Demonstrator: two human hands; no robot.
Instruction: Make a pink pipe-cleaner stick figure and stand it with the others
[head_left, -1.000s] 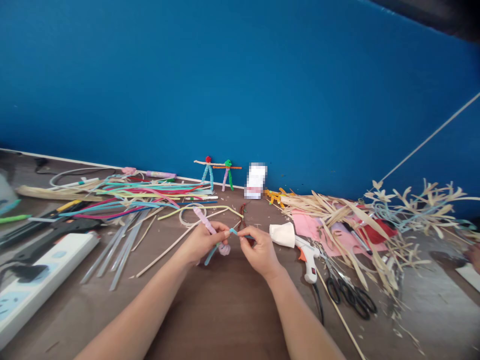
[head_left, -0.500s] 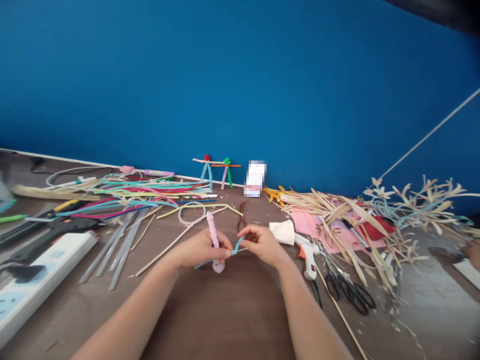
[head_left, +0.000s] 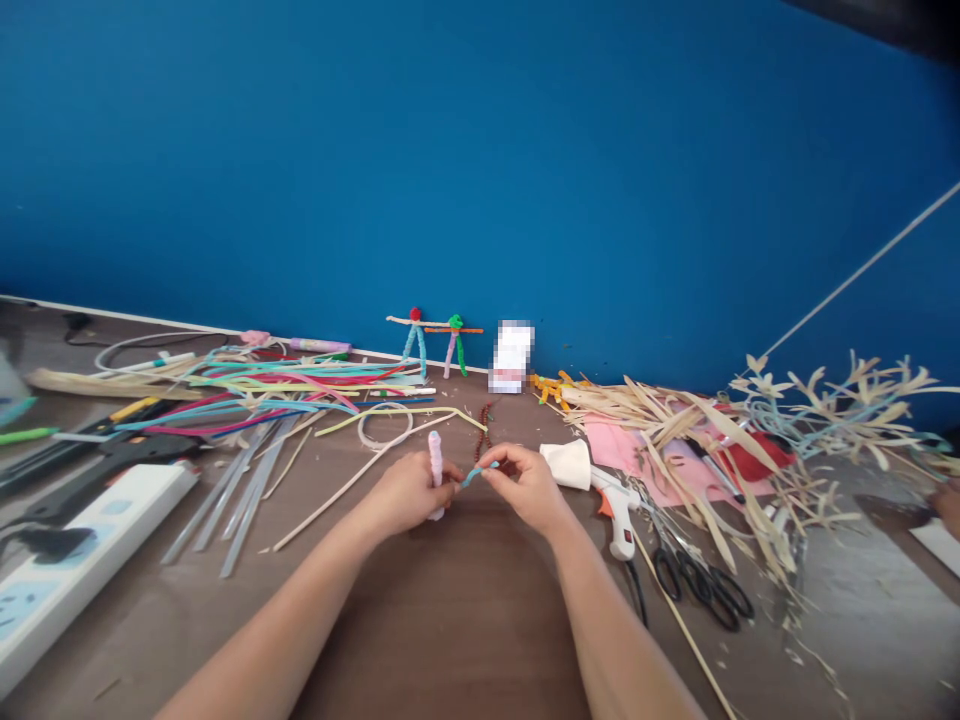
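Observation:
My left hand (head_left: pixel 407 492) is closed around a lilac twisted pipe cleaner (head_left: pixel 436 460), which stands nearly upright with its top above my fingers. Its lower end is mostly hidden by the hand. A light blue pipe cleaner (head_left: pixel 471 477) spans the short gap between both hands. Thumb and fingers of my right hand (head_left: pixel 529 488) pinch its right end, while its left end meets my left fingertips. Against the wall stand two pipe-cleaner figures, one with a red head (head_left: pixel 415 315) and one with a green head (head_left: pixel 455 322).
Coloured pipe cleaners (head_left: pixel 262 385) and clear glue sticks (head_left: pixel 232 510) lie left, near a white power strip (head_left: pixel 112 540). A white glue gun (head_left: pixel 621 520), black-handled scissors (head_left: pixel 705 585) and dried leaf strips (head_left: pixel 675 430) lie right. Another person's hand (head_left: pixel 946 505) shows at the right edge.
The lilac pipe cleaner has turned more upright, and its rounded lower end has slipped mostly behind my left fingers. My right hand has tilted the blue pipe cleaner flatter.

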